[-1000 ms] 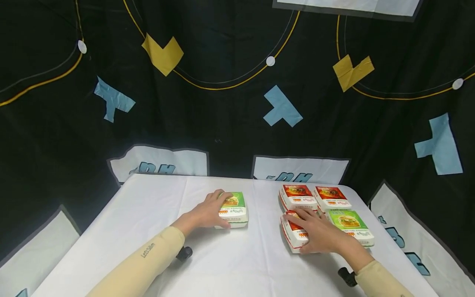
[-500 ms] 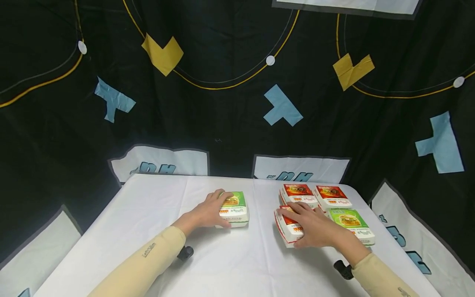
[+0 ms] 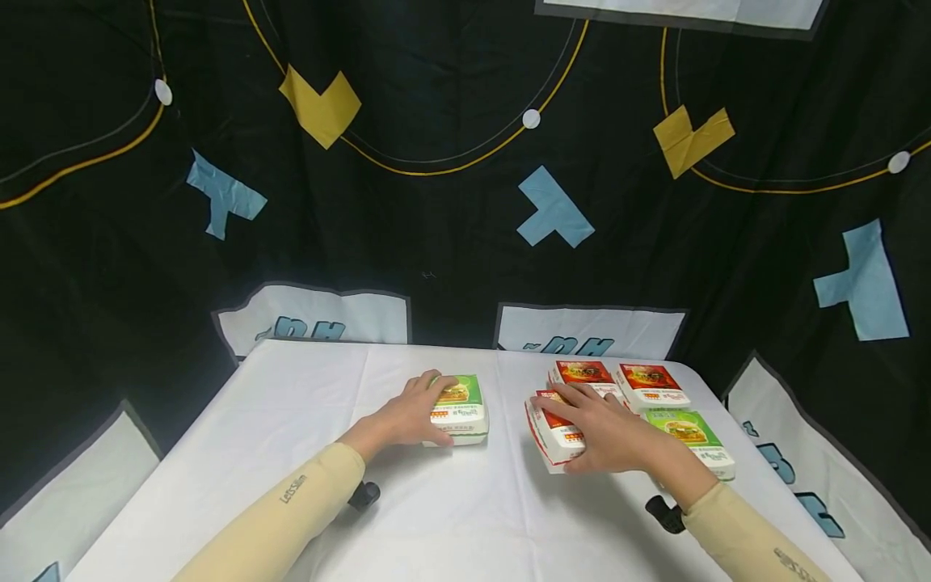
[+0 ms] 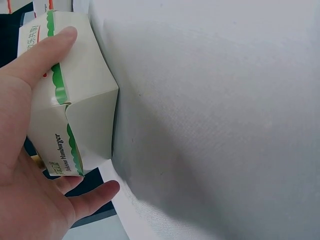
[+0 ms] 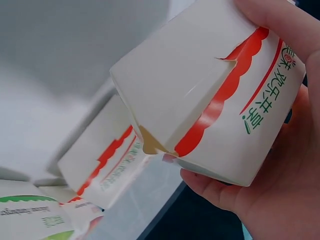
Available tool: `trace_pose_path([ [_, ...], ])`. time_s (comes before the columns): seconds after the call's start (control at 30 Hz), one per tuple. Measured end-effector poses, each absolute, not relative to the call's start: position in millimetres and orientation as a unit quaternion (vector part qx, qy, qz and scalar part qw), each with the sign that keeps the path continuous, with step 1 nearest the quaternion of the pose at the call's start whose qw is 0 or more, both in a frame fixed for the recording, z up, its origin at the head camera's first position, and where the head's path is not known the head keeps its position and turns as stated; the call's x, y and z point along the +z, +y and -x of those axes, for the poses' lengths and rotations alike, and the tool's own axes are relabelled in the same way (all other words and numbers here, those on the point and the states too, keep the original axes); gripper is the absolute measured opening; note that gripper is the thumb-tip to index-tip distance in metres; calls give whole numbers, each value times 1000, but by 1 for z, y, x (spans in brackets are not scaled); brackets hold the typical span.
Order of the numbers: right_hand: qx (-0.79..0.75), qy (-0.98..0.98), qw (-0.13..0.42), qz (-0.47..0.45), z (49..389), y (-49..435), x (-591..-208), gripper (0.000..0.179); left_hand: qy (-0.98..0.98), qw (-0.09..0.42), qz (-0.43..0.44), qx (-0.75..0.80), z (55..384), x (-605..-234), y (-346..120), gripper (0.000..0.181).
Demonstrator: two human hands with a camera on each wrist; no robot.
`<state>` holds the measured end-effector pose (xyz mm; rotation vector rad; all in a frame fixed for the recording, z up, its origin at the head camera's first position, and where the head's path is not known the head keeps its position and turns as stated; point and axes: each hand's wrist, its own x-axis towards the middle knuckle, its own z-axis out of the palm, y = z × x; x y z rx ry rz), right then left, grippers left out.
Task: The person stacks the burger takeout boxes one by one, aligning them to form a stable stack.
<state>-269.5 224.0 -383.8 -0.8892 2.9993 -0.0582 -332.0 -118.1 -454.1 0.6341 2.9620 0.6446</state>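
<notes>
My left hand (image 3: 410,414) grips a green-and-white hamburger box (image 3: 465,416) on the tabletop, left of centre. In the left wrist view the thumb presses one side of this carton (image 4: 85,65), and other fingers reach around its far side. My right hand (image 3: 614,430) holds a red-and-white hamburger box (image 3: 554,443) by its sides, fingers over the top. That box looks raised off the cloth and slightly tilted. Up close in the right wrist view, the red-trimmed carton (image 5: 200,85) shows its closed flap and a small gap at one corner.
Behind and right of my right hand sit two red hamburger boxes (image 3: 582,371) (image 3: 652,388) and a green one (image 3: 689,432), close together. A white cloth covers the table (image 3: 436,517). A black curtain (image 3: 436,259) with taped shapes hangs behind.
My right hand has moved left and a little away from me with the red hamburger box, leaving the green box beside it. My left hand and its box have stayed in place.
</notes>
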Motion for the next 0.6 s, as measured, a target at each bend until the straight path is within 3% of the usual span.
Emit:
trace_pose_path([
  [0.6,-17,950,-8,312,285,202,-364,96,956,24,-201,211,332,-454,-118,100],
])
